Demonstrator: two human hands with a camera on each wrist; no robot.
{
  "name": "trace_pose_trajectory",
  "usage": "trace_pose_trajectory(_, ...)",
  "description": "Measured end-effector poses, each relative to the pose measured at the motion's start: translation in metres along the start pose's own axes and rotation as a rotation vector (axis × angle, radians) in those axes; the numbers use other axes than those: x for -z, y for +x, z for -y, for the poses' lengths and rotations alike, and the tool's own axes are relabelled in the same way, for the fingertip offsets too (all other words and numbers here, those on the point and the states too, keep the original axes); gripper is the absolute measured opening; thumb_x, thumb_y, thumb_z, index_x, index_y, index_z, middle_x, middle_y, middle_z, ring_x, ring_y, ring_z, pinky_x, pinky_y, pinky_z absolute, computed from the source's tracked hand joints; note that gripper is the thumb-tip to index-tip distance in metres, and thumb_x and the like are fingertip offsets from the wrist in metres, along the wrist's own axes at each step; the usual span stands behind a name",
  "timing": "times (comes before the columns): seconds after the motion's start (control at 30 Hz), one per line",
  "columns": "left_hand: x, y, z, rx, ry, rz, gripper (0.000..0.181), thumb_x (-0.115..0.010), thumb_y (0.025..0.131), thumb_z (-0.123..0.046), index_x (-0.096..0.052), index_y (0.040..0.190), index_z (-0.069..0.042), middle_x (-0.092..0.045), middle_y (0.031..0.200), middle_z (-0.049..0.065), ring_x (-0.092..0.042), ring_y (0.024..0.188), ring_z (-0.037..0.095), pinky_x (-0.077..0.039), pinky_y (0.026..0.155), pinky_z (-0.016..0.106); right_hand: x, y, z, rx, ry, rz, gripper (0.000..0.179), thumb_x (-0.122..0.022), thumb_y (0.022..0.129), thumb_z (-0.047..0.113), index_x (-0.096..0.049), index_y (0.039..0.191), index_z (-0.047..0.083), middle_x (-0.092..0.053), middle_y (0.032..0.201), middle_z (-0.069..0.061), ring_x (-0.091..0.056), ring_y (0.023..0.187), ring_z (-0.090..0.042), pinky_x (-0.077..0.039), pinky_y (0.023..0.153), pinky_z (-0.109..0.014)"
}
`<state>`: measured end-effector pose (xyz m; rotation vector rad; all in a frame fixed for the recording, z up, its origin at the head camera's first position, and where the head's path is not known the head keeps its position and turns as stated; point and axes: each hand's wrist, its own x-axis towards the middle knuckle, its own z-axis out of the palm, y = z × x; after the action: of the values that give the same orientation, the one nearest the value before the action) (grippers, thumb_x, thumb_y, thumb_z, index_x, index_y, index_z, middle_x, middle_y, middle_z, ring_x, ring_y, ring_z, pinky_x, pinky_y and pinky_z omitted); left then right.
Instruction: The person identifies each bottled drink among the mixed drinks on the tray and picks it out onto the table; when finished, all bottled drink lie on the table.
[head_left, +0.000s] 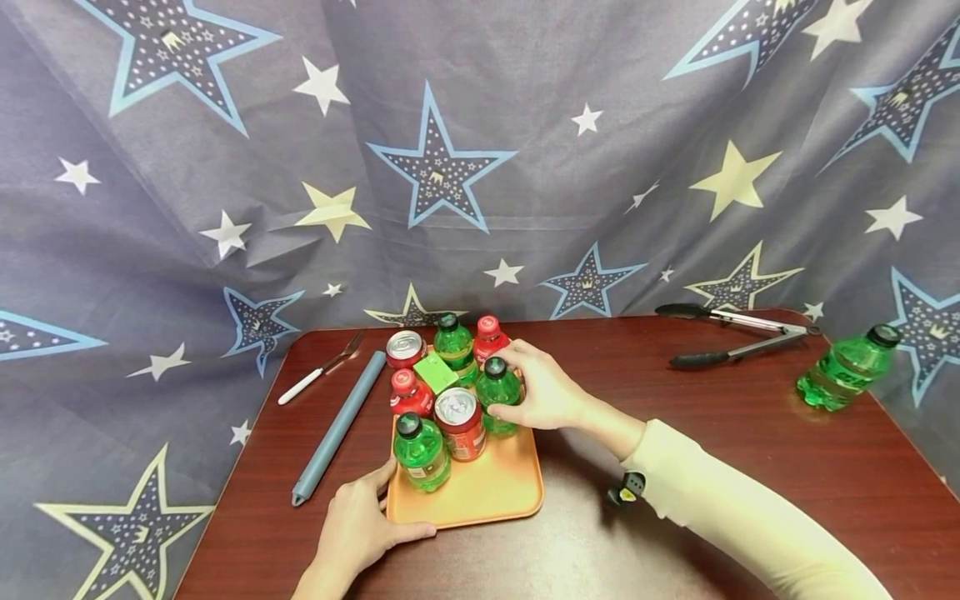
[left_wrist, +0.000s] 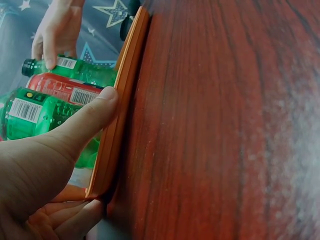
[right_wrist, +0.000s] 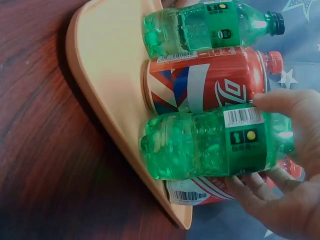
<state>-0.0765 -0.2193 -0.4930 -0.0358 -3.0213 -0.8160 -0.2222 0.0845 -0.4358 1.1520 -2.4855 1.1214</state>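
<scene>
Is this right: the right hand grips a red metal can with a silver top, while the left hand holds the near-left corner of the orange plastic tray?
Not quite. The right hand grips a green plastic bottle with a black cap, as the head view shows. The left hand does hold the near-left corner of the orange plastic tray.

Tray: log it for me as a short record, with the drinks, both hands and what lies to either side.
Tray: orange
Drinks: three green bottles, two red bottles, two cans, grouped together
Among them: green piece, nature unclear
Left hand: grips tray's near left corner
Right hand: holds front-right green bottle
Left side: rod, fork
Right side: tongs, another green bottle
</scene>
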Motion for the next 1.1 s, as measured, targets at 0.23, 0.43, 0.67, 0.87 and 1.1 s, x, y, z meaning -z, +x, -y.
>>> trace_pose_trajectory(0.23,-0.001,-0.002,-0.001,0.002,-0.007,0.000,0.124,-0.095,0.052,-0.076,-0.062,0.150,-0.007,-0.072,0.140,0.012,-0.074,0.120,0.033,-0.062,0.095,0.052,-0.001,-0.005,0.000,0.009,-0.026,0.008,0.067,-0.094,0.074,0.028,-0.068,0.130,0.002,-0.070,0.116,-0.009,-0.067,0.106,-0.022,-0.061,0.094,-0.046)
trace_pose_trajectory(0.43,-0.002,-0.001,-0.001,0.009,-0.017,0.003,0.124,-0.095,0.052,-0.076,-0.062,0.149,-0.007,-0.072,0.141,0.012,-0.074,0.121,0.033,-0.063,0.095,0.050,0.004,-0.005,0.001,-0.012,-0.006,0.028,0.059,-0.096,0.073,0.027,-0.071,0.123,0.007,-0.076,0.112,-0.005,-0.072,0.100,-0.020,-0.063,0.092,-0.046)
trace_pose_trajectory(0.67,0.000,0.000,0.000,0.011,-0.007,0.006,0.124,-0.096,0.052,-0.075,-0.062,0.149,-0.005,-0.072,0.140,0.012,-0.073,0.121,0.033,-0.063,0.095,0.051,0.008,0.000,0.005,-0.047,0.008,0.043,0.052,-0.098,0.072,0.025,-0.074,0.116,0.010,-0.078,0.102,-0.001,-0.070,0.090,-0.015,-0.063,0.085,-0.045)
trace_pose_trajectory(0.87,0.002,0.000,0.000,0.017,0.002,0.010,0.124,-0.095,0.052,-0.076,-0.062,0.149,-0.005,-0.072,0.140,0.012,-0.073,0.120,0.034,-0.062,0.095,0.051,0.015,0.003,0.006,-0.073,0.015,0.030,0.052,-0.098,0.072,0.026,-0.075,0.116,0.010,-0.078,0.104,-0.001,-0.071,0.089,-0.015,-0.064,0.082,-0.043)
trace_pose_trajectory(1.1,-0.001,-0.001,0.002,0.023,-0.013,-0.007,0.125,-0.095,0.052,-0.077,-0.062,0.149,-0.006,-0.072,0.140,0.012,-0.074,0.121,0.033,-0.062,0.095,0.051,0.026,0.009,0.007,-0.065,-0.011,-0.010,0.050,-0.098,0.073,0.028,-0.075,0.115,0.012,-0.078,0.104,0.001,-0.071,0.090,-0.011,-0.060,0.080,-0.029)
